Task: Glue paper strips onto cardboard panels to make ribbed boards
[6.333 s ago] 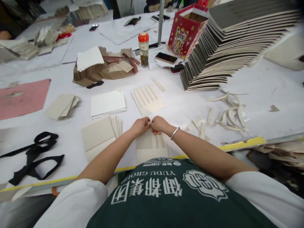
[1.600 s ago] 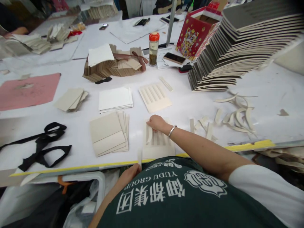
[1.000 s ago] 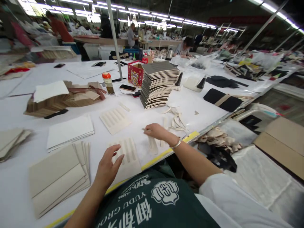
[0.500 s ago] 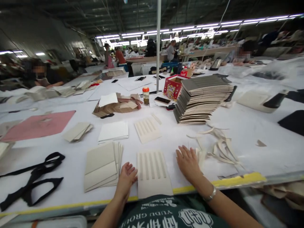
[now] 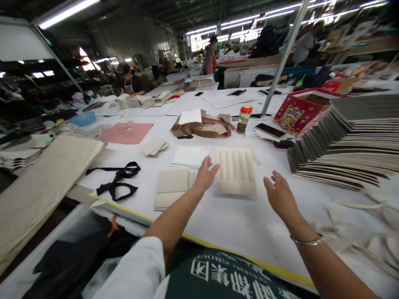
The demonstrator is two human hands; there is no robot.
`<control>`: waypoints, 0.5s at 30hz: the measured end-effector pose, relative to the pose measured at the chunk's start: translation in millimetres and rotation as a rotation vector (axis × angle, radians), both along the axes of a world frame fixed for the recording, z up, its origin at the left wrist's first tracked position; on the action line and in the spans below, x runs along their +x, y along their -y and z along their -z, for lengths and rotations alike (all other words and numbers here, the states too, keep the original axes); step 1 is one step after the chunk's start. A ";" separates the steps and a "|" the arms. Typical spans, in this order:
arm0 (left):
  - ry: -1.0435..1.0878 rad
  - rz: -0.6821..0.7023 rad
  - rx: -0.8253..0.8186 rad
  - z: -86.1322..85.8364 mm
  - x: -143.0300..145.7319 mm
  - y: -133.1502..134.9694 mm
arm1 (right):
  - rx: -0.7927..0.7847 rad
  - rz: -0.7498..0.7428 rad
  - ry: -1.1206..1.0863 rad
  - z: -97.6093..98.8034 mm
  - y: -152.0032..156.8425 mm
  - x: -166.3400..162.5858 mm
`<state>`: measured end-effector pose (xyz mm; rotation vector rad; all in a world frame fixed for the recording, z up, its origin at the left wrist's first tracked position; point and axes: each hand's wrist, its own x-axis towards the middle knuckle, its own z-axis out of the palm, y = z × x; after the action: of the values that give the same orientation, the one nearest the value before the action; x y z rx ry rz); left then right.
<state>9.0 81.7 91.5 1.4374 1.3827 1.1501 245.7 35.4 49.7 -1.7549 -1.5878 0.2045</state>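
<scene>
A cream panel (image 5: 236,182) with several parallel raised strips lies in front of me, its near edge slightly blurred and shadowed. My left hand (image 5: 207,174) is at its left edge, thumb and fingers apart; whether the thumb touches the panel I cannot tell. To the right of the panel, apart from it, my right hand (image 5: 279,193) hovers with spread fingers and holds nothing. Left of my left forearm lie fanned beige panels (image 5: 170,189). Behind them is a small pile of white sheets (image 5: 190,155). A narrow cream strip (image 5: 256,159) lies just beyond the striped panel.
A tall stack of grey-faced panels (image 5: 343,145) stands right, beside a red box (image 5: 299,112). A phone (image 5: 269,130), a jar (image 5: 243,120) and a brown bundle (image 5: 205,124) sit behind. Black straps (image 5: 120,182) lie left; loose offcuts (image 5: 352,232) lie right. A co-worker (image 5: 132,83) is far left.
My view has swung left. Both hands have moved forward from the table edge. The near striped panel has gone to the farther one's place; only one striped panel shows there now.
</scene>
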 end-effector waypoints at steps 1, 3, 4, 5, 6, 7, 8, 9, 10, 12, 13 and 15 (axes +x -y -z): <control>-0.154 0.006 0.094 -3.8 -15.4 -1.2 | 0.029 0.002 0.020 -0.9 -2.2 -0.3; -0.522 0.070 0.224 -2.6 -52.1 12.7 | 0.065 -0.069 0.075 9.7 7.0 -4.4; -0.700 0.115 0.237 2.7 -71.6 26.0 | 0.068 -0.129 0.101 20.1 16.7 -8.1; -0.854 0.169 0.209 10.8 -90.7 41.8 | 0.062 -0.192 0.124 32.6 28.1 -12.7; -0.977 0.236 0.153 21.0 -108.6 58.5 | 0.049 -0.249 0.141 45.7 40.1 -17.9; -1.070 0.297 0.099 32.2 -124.6 74.7 | 0.036 -0.294 0.154 58.2 51.5 -23.4; -1.142 0.336 0.073 43.5 -138.4 89.0 | 0.026 -0.327 0.167 69.1 61.6 -28.9; -1.191 0.327 0.086 53.8 -149.9 100.6 | 0.022 -0.355 0.181 77.6 69.7 -34.2; -1.214 0.314 0.112 62.2 -158.9 108.9 | 0.024 -0.379 0.198 83.6 75.5 -39.0; -1.225 0.268 0.169 72.4 -170.3 116.1 | 0.034 -0.418 0.242 88.4 79.8 -47.1; -1.226 0.250 0.195 74.3 -173.0 116.0 | 0.034 -0.431 0.271 88.1 78.2 -50.6; -1.240 0.240 0.247 74.0 -174.2 112.5 | 0.014 -0.424 0.335 84.3 67.5 -56.9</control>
<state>-165.2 -30.8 17.5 2.6111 1.7594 0.1671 188.8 -32.2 -34.6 -1.4767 -2.1927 0.1029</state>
